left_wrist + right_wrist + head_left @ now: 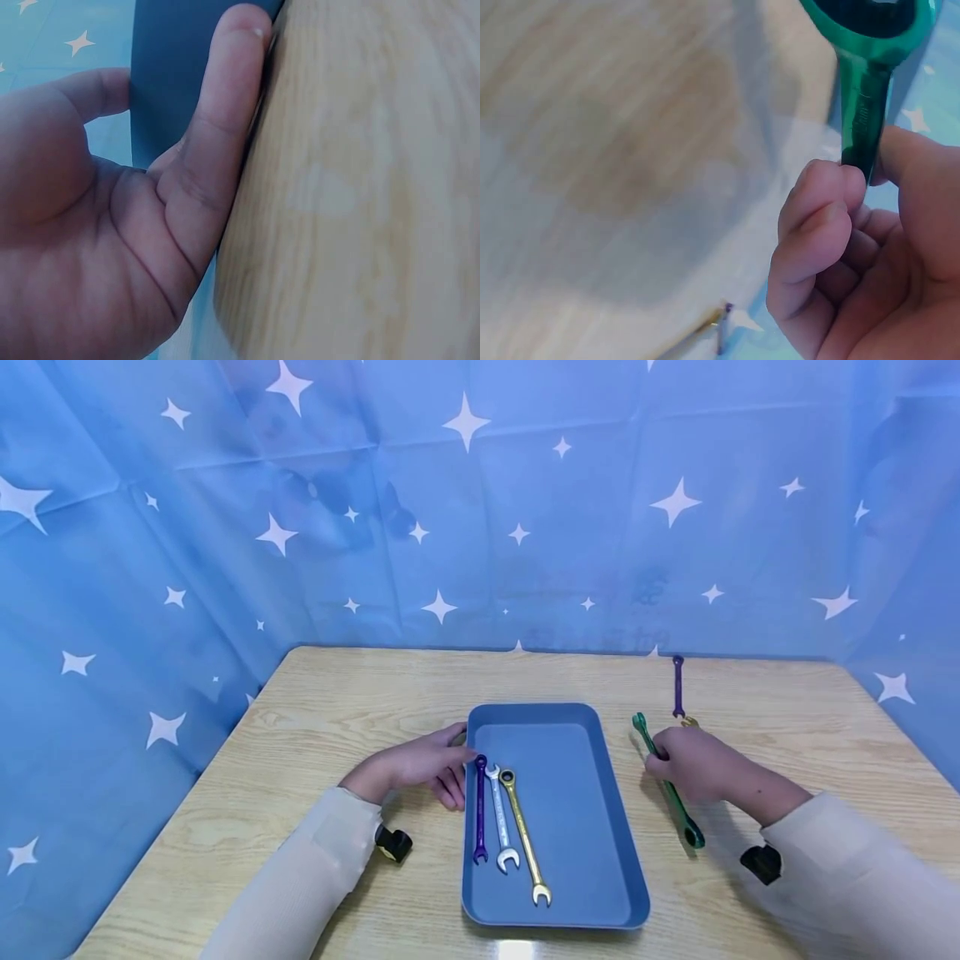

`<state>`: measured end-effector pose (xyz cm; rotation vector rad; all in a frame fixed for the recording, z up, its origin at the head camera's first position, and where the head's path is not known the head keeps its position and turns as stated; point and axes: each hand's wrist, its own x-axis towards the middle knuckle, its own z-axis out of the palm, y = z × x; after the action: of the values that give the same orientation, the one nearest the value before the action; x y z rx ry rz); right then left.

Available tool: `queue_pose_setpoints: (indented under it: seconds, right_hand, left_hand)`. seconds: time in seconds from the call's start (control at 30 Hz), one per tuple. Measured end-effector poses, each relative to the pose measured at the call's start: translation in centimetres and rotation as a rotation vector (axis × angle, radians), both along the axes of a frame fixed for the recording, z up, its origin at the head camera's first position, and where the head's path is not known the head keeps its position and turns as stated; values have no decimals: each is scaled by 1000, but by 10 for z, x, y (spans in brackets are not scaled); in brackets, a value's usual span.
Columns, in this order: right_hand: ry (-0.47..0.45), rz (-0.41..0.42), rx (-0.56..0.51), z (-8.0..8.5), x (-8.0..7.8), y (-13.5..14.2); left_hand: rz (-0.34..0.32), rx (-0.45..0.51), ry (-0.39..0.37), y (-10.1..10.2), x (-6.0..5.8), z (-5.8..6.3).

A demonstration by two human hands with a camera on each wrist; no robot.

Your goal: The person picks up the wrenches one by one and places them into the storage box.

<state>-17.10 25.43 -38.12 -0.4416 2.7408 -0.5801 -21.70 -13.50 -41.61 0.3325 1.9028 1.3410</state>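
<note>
The right hand (693, 764) has its fingers curled around one green wrench (682, 814), which slants with one ring end toward five o'clock. The left hand (420, 764) rests, its fingers rather straight, against the one tray (585, 810), at its ten o'clock side. Beyond the right hand, toward twelve o'clock, are one half-hidden golden wrench (690, 722) and one purple wrench (678, 687) on the desk (360, 693). Inside the tray, toward nine o'clock, lie three more: one purple (481, 810), one silver (499, 814), one golden (524, 835).
</note>
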Motion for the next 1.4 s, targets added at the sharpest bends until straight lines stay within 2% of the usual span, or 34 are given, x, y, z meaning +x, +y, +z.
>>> queue_pose_setpoints:
  seconds: [0.2, 0.47, 0.83, 1.03, 1.4]
  right_hand:
    - [-19, -8, -60, 16, 0, -4]
    - [-29, -11, -148, 35, 11, -21]
    - [27, 13, -198, 48, 21, -51]
    - [-10, 38, -248, 46, 19, -64]
    - [-124, 61, -386, 26, 14, -88]
  left_hand:
    - [4, 1, -5, -1, 0, 1]
    - [11, -2, -5, 0, 1, 0]
    - [1, -3, -1, -1, 0, 0]
    - [-1, 0, 3, -1, 0, 1]
    - [-3, 7, 6, 0, -1, -3]
